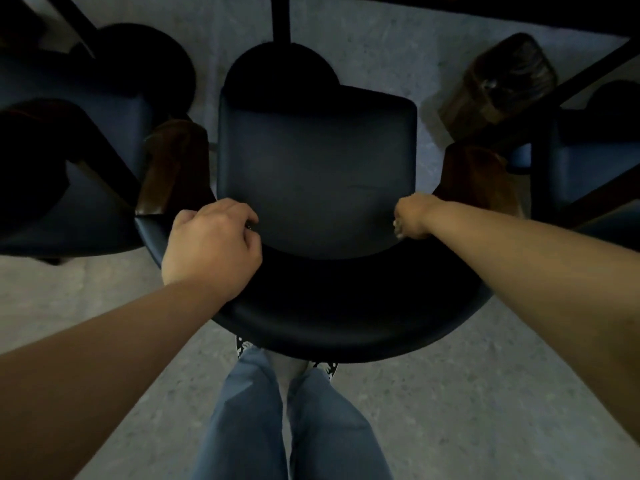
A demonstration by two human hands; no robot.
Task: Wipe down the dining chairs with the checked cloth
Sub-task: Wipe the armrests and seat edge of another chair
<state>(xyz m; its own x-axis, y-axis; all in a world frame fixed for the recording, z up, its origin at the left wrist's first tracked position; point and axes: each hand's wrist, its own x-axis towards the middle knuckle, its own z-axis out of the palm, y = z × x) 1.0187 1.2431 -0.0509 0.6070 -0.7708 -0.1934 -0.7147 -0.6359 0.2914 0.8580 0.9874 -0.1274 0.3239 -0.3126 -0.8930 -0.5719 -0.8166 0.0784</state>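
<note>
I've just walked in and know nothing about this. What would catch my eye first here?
Most striking are the two bare hands on the curved back of a dark blue chair at the centre: the left hand curls over the backrest's left part, the right hand is fisted at its right, with a scrap of patterned cloth just peeking out. Below stand the person's blue jeans on a grey floor, and more dark chairs flank each side.

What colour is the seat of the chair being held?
Dark navy blue seat, seen in the head view.

Dark navy chair (311,168), brown wooden armrests (173,164), speckled grey floor (450,393), blue jeans (294,427).
</note>
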